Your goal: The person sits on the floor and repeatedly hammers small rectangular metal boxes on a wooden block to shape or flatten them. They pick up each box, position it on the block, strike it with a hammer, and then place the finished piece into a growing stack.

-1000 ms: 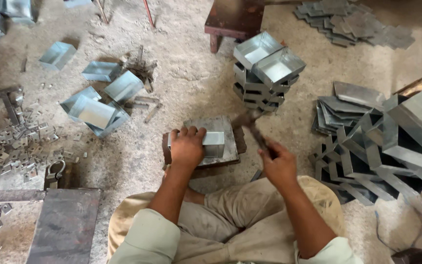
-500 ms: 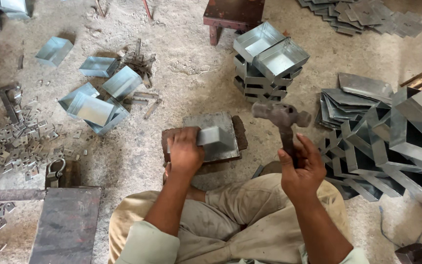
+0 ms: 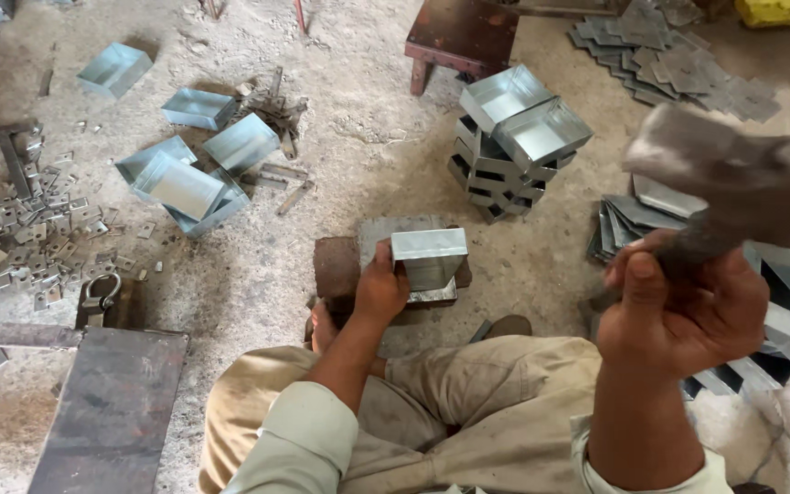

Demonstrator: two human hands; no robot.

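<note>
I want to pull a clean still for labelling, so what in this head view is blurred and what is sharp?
In the head view the hammer raised in the right hand is smeared by motion blur and sits very close to the lens; the left hand and the folded metal box it steadies are sharp, as is the stack of metal trays; the light is soft and even, with mild sheen on the metal.

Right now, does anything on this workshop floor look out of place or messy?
Yes. The folded metal boxes at upper left lie tipped at random angles, unlike the neat stack of boxes. Small metal tabs are scattered loose over the floor at left. The metal piece under the left hand looks undamaged.
</note>
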